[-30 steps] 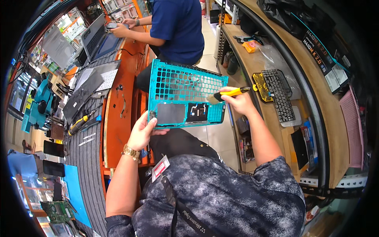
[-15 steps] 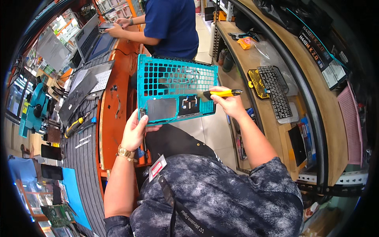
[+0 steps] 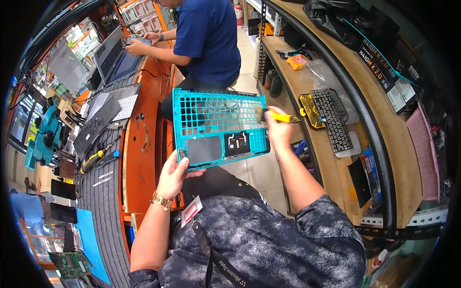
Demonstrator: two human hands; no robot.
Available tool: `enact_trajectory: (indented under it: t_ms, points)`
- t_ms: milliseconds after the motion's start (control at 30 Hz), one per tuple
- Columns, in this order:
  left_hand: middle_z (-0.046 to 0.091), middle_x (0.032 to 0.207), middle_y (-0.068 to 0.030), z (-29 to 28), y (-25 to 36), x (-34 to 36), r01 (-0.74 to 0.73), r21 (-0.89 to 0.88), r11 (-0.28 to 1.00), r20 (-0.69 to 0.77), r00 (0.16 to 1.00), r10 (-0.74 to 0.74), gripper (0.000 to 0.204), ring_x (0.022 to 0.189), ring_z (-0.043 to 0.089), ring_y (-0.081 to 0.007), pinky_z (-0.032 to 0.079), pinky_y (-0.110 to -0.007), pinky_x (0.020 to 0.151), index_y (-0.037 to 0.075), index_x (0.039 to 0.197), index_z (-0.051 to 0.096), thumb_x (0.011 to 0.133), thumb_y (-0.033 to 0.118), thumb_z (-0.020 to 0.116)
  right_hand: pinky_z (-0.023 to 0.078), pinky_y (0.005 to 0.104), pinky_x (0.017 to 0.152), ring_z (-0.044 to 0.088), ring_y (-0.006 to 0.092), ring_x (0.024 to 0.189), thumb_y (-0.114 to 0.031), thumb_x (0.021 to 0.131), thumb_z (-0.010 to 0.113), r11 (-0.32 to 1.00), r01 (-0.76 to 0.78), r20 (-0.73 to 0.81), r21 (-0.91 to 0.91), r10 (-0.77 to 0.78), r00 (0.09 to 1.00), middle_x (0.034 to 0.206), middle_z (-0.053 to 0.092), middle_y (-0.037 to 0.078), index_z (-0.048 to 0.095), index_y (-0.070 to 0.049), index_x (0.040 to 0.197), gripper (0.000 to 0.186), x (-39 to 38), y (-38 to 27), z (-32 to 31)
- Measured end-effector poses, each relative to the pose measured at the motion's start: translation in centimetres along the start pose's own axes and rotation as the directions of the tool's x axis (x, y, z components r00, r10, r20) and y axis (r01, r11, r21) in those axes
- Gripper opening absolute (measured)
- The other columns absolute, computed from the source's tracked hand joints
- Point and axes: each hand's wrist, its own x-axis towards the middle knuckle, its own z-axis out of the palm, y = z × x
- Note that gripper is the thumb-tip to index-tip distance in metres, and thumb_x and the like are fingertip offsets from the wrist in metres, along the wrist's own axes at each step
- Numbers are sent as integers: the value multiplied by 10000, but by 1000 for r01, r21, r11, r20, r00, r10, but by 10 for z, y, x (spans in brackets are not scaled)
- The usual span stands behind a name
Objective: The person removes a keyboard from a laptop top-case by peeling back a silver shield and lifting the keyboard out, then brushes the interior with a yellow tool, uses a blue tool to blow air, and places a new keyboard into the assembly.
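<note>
Grasping a turquoise laptop keyboard frame (image 3: 211,135) by its near left corner with the left hand (image 3: 173,176), thumb on top. Pinching a yellow-handled brush (image 3: 283,117) in the right hand (image 3: 278,133), with bristles at the grid's right end. Held between an orange bench (image 3: 150,103) on the left and a wooden shelf (image 3: 291,80) on the right, bearing a black keyboard (image 3: 332,117). Faced on the far side by a person in navy (image 3: 207,43).
</note>
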Motion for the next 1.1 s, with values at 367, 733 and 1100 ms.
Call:
enact_trajectory:
  t_ms: [367,733,1100]
  points:
    - [770,1392,-182,5,-7,-6,47,5,999,13,999,-47,402,1164,835,-331,715,-454,1001,22,1586,513,1247,236,547,616,272,621,753,113,722,-144,1092,823,982,177,180,66,-187,966,1014,835,59,812,-53,1370,292,19,-2,18]
    - [776,1390,-226,-1,-27,-3,77,28,997,53,996,-79,422,1146,843,-364,727,-471,981,30,1616,487,1247,228,545,552,282,725,683,75,806,-188,1075,838,971,218,430,101,-240,870,953,775,-14,848,-61,1284,246,-22,-90,53]
    - [756,1409,-184,14,-28,0,131,14,991,72,989,-131,410,1170,833,-330,720,-445,991,24,1600,501,1248,226,556,614,333,909,781,159,1014,-175,1045,863,941,327,387,88,-335,859,1140,861,69,846,-26,1270,271,-34,-125,75]
